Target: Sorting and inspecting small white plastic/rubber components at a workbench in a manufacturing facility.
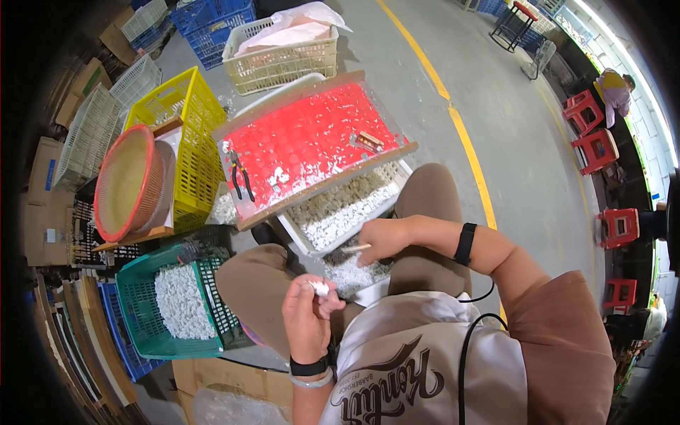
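Head view shows the left hand (312, 312) pinching 1 small white piece (320, 288) near the brown left trouser leg (251, 287), while the right hand (386, 238) grips 1 thin pale stick (356, 248) near the white tray (312, 251).

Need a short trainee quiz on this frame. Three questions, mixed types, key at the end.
1. True or false: the pliers lie on the red board.
2. Pick one: the open-mesh basket beside the person's left leg, holding a heap of white pieces, is
A) yellow
B) green
C) blue
3. Fill the gap: the person's ____ hand pinches a small white piece between its fingers.

Key: 1. True; 2. B; 3. left
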The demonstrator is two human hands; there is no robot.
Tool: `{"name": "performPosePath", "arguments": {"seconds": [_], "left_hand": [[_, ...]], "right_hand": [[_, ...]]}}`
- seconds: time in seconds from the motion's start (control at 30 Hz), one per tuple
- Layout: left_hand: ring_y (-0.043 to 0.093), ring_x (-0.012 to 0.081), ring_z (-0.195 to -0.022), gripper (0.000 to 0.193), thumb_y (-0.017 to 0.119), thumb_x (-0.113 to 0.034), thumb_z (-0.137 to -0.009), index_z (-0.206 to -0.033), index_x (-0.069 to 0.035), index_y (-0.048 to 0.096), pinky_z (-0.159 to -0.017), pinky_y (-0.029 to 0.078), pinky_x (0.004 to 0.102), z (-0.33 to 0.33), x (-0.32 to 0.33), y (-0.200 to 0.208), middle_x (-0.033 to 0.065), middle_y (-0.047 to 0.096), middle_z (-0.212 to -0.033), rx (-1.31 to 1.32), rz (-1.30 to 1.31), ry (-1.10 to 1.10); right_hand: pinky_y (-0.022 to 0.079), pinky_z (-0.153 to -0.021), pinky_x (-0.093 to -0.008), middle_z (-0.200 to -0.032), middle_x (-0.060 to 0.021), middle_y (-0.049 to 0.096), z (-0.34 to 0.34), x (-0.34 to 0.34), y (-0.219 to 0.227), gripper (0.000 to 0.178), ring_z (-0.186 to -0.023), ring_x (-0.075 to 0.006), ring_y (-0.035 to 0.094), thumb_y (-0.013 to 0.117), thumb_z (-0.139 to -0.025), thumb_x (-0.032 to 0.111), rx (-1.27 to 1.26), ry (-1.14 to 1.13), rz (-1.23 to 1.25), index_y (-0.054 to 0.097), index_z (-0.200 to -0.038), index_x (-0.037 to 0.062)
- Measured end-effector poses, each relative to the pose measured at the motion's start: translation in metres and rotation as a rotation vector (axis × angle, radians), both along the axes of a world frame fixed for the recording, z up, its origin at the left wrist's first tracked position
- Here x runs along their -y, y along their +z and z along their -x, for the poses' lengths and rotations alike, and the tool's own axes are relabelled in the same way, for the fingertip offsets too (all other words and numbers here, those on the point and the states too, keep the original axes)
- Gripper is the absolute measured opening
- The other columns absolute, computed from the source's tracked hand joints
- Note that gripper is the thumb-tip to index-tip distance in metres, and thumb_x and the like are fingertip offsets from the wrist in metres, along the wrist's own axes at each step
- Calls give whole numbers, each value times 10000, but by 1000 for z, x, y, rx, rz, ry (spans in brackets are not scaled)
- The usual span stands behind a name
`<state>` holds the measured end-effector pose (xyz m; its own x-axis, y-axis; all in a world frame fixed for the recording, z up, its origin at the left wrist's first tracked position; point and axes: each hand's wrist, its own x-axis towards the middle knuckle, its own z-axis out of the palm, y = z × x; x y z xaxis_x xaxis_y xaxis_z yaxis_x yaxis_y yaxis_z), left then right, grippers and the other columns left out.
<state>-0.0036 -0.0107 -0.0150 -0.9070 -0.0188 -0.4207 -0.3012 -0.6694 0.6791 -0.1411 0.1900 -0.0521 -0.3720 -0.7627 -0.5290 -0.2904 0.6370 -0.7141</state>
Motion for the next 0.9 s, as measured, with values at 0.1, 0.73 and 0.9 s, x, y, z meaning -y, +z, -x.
{"name": "performPosePath", "arguments": {"seconds": [0.1, 0.73, 0.9], "left_hand": [[503, 138, -607, 207, 397, -141, -975, -888, 4, 516, -588, 493, 282, 5, 4, -7, 96, 554, -776, 2, -40, -39], [578, 165, -716, 92, 503, 15, -848, -920, -28, 540, -664, 510, 311, 62, 40, -31, 58, 572, -787, 221, 11, -16], [584, 158, -669, 68, 549, 11, -864, -905, -43, 541, -625, 512, 317, 75, 40, -33, 42, 573, -755, 318, 69, 17]], "right_hand": [[464, -557, -334, -608, -76, 613, 23, -6, -36, 204, -580, -164, 578, 600, -803, 211, 47, -129, -19, 647, -781, 14], [517, -516, -444, -788, -255, 630, 218, 161, -177, 174, -670, -358, 656, 521, -787, 52, -115, -816, 40, 603, -920, -24], [506, -679, -448, -844, -248, 629, 231, 169, -194, 241, -788, -377, 637, 614, -745, 111, -248, -672, -27, 602, -951, -14]]}}
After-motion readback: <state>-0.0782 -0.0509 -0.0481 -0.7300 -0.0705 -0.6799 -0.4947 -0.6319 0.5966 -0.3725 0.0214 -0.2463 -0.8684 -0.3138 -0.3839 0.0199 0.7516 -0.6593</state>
